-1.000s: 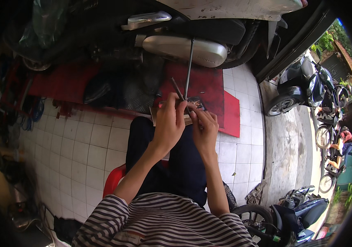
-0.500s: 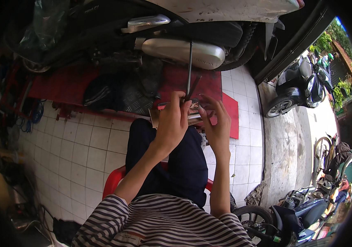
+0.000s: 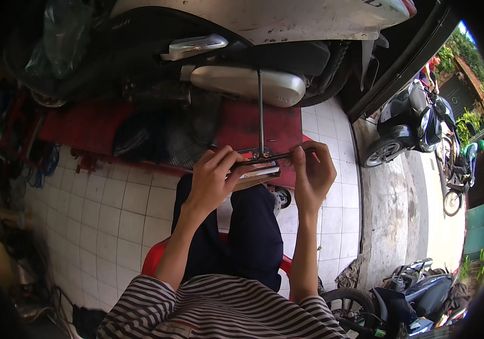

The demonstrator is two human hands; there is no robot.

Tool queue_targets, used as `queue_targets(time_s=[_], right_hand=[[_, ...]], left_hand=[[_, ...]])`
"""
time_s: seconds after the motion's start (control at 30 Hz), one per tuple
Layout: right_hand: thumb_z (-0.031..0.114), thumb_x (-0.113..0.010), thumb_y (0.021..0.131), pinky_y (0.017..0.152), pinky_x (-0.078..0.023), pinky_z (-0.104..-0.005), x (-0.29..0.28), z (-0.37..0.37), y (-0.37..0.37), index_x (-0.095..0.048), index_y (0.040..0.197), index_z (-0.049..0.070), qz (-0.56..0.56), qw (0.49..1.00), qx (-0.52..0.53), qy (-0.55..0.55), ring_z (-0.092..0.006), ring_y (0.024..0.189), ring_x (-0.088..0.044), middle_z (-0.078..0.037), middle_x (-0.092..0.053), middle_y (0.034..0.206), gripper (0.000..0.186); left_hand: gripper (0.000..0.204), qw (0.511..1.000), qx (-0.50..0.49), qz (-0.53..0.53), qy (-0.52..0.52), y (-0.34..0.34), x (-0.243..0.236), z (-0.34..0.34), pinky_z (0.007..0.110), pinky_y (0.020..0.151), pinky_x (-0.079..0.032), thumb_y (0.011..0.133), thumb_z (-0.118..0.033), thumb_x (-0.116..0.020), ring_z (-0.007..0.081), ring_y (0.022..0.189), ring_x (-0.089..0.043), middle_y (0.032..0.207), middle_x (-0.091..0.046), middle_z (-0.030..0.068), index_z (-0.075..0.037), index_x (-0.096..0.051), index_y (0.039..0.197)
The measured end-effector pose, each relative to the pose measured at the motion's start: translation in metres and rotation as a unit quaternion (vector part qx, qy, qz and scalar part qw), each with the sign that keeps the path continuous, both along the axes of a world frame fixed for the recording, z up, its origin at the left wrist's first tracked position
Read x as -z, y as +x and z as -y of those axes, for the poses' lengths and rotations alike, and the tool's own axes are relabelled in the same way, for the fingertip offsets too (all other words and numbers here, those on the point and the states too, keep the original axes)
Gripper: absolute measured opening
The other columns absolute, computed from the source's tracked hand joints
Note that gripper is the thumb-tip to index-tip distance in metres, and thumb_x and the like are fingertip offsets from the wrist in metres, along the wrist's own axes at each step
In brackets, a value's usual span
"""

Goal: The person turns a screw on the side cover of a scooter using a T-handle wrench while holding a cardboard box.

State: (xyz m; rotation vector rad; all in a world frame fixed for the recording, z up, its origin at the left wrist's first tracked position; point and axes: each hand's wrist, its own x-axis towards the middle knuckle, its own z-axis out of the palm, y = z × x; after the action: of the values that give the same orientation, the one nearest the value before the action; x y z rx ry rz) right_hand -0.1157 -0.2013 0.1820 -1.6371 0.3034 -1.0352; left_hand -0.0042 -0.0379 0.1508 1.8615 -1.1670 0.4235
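My left hand [image 3: 211,179] is closed round one end of a thin dark bar [image 3: 271,158], its exact kind unclear. The fingers of my right hand [image 3: 312,172] pinch the bar's other end, so it lies nearly level between both hands. Just beyond the bar, a long grey metal rod [image 3: 261,113] reaches from a box of small parts [image 3: 259,176] toward the silver engine cover [image 3: 247,85] of a motorcycle. The box, with brown and white sides, sits beyond my knees and is partly hidden by my left hand and the bar.
The motorcycle [image 3: 287,25] stands across the far side, by a red platform [image 3: 242,121] with a dark mat on it. I sit on a red stool [image 3: 154,255] over white tiles [image 3: 123,220]. Parked motorbikes [image 3: 406,121] line the right, beyond a concrete strip.
My hands have moved apart, the right one outward. The dark bar has swung from upright to nearly level, and my right hand has taken hold of its end. The view has shifted slightly.
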Motion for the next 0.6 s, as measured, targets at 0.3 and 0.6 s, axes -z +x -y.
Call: queue_targets(time_s=[0.3,0.6], right_hand=[[-0.005,-0.079,0.081,0.075,-0.053,-0.029,0.043,-0.008,-0.004,-0.062,0.08,-0.002,-0.043,0.993,0.007,-0.109,-0.0164,0.08,-0.069,-0.011,-0.07,0.082,0.017],[-0.004,-0.075,0.084,0.07,-0.052,-0.0305,0.064,-0.042,0.007,-0.073,0.094,0.002,-0.101,0.962,0.049,-0.25,-0.0217,0.084,-0.068,-0.01,-0.071,0.093,0.012]], left_hand=[[0.022,0.929,-0.041,-0.212,-0.301,0.002,-0.032,0.0,0.025,0.069,-0.049,0.084,-0.006,-0.08,0.011,0.071,-0.06,0.079,-0.063,0.0032,0.0,-0.067,0.1],[0.028,0.937,-0.047,-0.303,-0.169,-0.028,-0.017,0.011,0.026,0.07,-0.053,0.109,-0.017,-0.043,0.0146,0.081,-0.072,0.088,-0.073,0.0104,0.001,-0.065,0.112]])
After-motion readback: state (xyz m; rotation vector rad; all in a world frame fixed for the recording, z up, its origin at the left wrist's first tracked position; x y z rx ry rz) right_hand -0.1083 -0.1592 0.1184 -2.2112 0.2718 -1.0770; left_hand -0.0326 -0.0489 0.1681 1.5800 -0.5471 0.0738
